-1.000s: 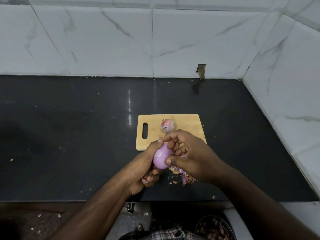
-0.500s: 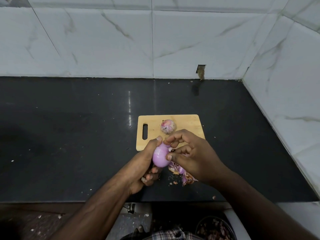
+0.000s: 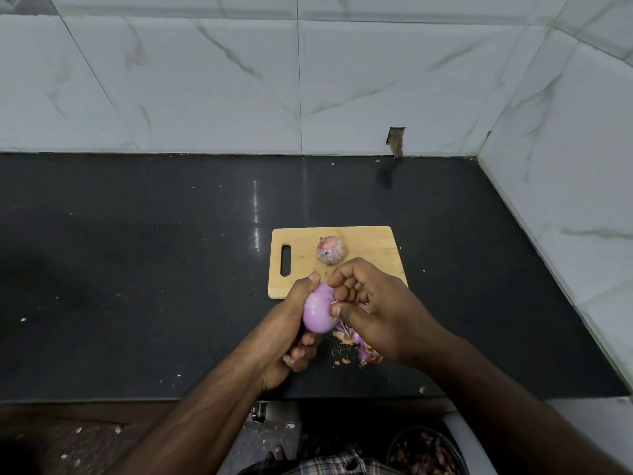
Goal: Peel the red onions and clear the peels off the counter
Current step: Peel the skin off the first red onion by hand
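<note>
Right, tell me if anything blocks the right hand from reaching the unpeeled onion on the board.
Nothing visible does. The papery-skinned red onion sits alone on the wooden cutting board, with bare board between it and the right hand, whose thumb touches the peeled purple onion gripped by the left hand.

Bare forearms; plaid garment (image 3: 337, 462) at the waist.

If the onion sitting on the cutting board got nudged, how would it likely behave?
The onion on the board looks round, with nothing beside it, so it would probably roll. Its outer skin looks dry and papery, so flakes may break off under the fingers, like the peels on the counter. It is likely firm rather than squashy.
</note>
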